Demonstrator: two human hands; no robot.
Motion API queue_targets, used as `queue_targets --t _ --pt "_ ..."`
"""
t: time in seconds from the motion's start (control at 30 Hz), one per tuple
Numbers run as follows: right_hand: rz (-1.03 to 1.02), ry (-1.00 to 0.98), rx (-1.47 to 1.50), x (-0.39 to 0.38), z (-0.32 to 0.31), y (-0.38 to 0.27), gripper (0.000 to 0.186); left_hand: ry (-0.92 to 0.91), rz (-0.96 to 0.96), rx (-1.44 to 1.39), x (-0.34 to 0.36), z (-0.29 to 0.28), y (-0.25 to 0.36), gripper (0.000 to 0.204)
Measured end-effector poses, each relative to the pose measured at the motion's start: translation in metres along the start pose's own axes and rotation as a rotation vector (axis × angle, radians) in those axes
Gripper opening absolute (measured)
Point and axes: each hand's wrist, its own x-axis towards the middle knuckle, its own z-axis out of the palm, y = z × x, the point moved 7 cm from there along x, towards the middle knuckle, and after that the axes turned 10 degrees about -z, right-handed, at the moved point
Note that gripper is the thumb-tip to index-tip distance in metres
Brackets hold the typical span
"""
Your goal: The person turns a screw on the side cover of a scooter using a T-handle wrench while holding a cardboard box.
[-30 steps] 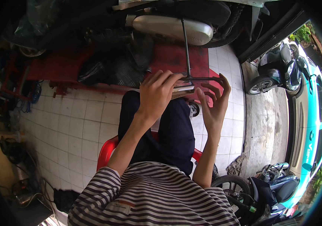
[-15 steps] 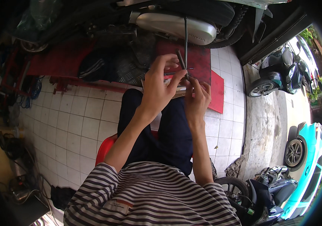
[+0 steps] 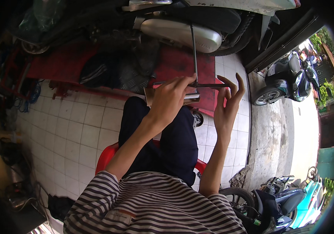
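A dark T-handle wrench (image 3: 195, 54) has its long shaft running up to the silver engine-side cover (image 3: 180, 33) of a motorcycle; whether its far tip sits on a fastener I cannot tell. Its crossbar lies sideways between my hands. My left hand (image 3: 171, 96) is closed around the wrench where shaft and bar meet. At the bar's right end my right hand (image 3: 228, 105) has its fingers spread, the thumb side touching or very near the bar. Behind my left hand, an open box or tray (image 3: 150, 95) is partly hidden.
A red lift platform (image 3: 174, 64) carries the motorcycle and a dark striped cloth item (image 3: 96, 70). I sit on a red stool (image 3: 106, 156) on white tiles. Parked scooters (image 3: 292, 80) stand to the right, another motorcycle (image 3: 239, 201) at lower right.
The crossbar has turned from steeply tilted to nearly level. My right hand has moved right and spread its fingers. My left hand has come down slightly and closed at the joint.
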Motion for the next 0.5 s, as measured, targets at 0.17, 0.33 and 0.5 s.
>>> queue_targets --t 0.17,0.33,0.5 --pt "-0.378 -0.128 -0.410 0.011 0.007 -0.027 0.024 0.065 0.154 0.314 0.005 -0.014 0.015 0.039" --pt "-0.336 -0.135 -0.389 -0.003 0.023 -0.001 0.005 0.275 0.326 0.467 0.010 -0.033 0.027 0.045" --pt "-0.209 -0.035 -0.285 -0.022 0.034 0.013 0.007 0.378 -0.018 -0.111 0.016 -0.047 -0.003 0.061"
